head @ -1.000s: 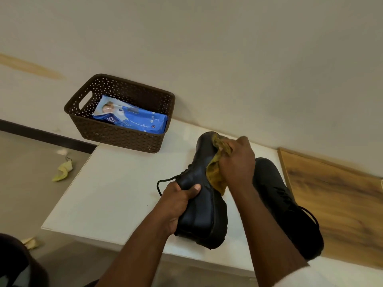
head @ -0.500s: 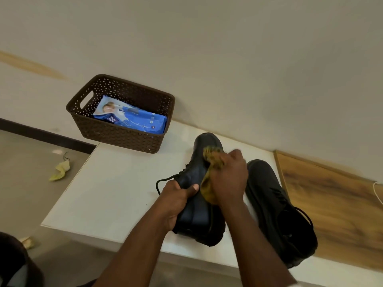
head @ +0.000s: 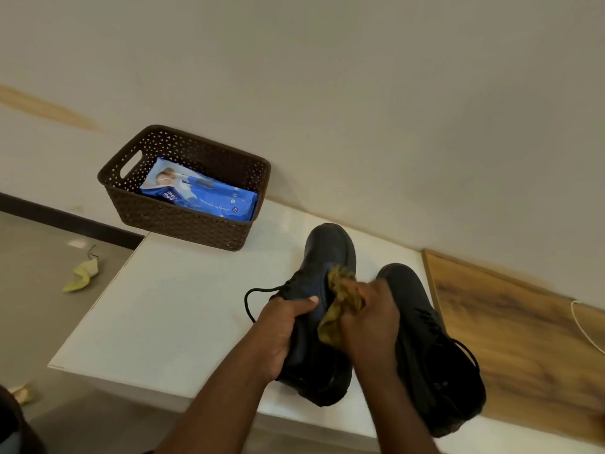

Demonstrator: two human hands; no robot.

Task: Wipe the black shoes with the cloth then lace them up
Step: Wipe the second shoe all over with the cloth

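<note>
The left hand [head: 283, 335] is gripping the near black shoe [head: 322, 290] over the white table [head: 170, 326], thumb curled on top, while the right hand [head: 373, 319] is bunching the yellow cloth [head: 342, 303] against its side. The second shoe [head: 425, 339] is sitting just beside it, partly blocked by the right forearm, and its laces are kinda too dark to make out.

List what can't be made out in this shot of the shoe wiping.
Head view only:
- Held shoe: heel side hidden by left hand and cloth.
- Second shoe: near side hidden by right hand and forearm.
- Wipes pack small print: too small.
- Basket floor: covered by pack.
</note>
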